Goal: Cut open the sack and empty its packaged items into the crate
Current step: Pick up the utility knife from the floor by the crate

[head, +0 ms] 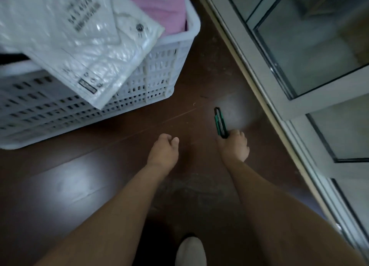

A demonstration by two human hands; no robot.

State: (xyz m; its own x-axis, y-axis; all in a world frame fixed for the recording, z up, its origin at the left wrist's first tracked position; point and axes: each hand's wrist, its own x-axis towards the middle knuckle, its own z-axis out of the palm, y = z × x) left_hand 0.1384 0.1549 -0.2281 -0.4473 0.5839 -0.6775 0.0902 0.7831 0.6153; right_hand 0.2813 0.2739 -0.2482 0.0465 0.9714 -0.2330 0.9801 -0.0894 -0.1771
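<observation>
A white slatted plastic crate [157,82] stands on the dark floor at the upper left. Packaged items fill it: a clear plastic bag with printed text [65,44] hangs over the near rim, and a pink package [159,4] lies behind it. My right hand [234,146] is shut on a green and black utility knife [219,122], which points away from me over the floor. My left hand [164,149] hovers over the floor with its fingers loosely curled, holding nothing. No sack is in view.
A glass cabinet or door with a pale metal frame [279,98] runs along the right side. A white shoe tip [190,251] shows at the bottom edge. Dark brown floor [79,186] lies between the crate and the frame.
</observation>
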